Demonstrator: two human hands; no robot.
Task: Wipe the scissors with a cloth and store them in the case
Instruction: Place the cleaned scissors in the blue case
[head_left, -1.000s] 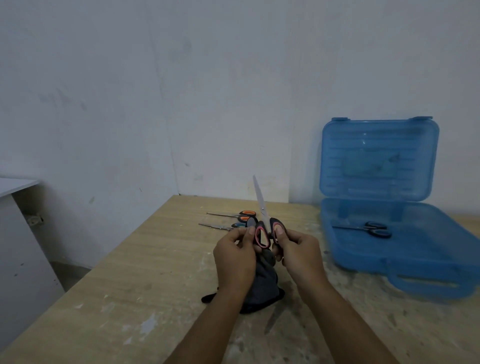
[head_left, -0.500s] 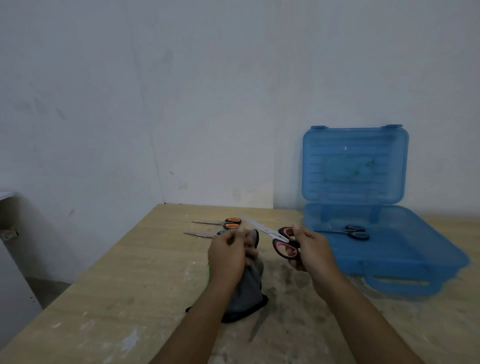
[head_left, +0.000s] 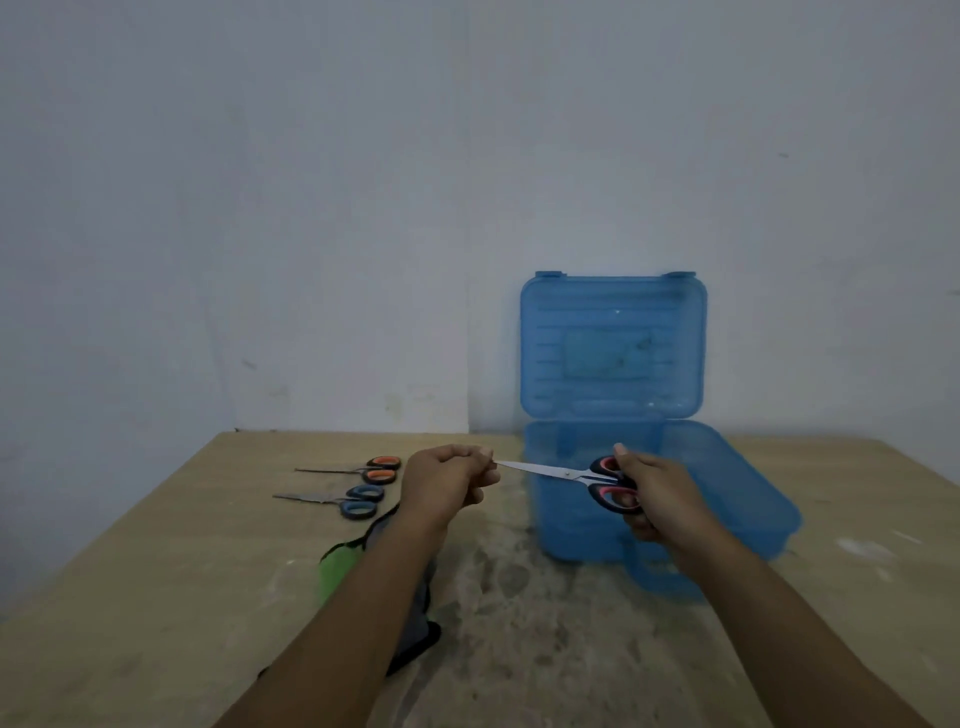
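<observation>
Head view: right hand (head_left: 657, 491) grips red-and-black-handled steel scissors (head_left: 566, 473) over the open translucent blue plastic case (head_left: 743, 483) beyond it, left hand (head_left: 447, 480) pinches the blade tip, lid label (head_left: 605, 353) too blurred to read.

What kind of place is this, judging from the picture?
Probably a simple workshop or utility room: a rough, stained wooden table, bare painted walls, and an open blue plastic case with scissors lying on the table.
</observation>
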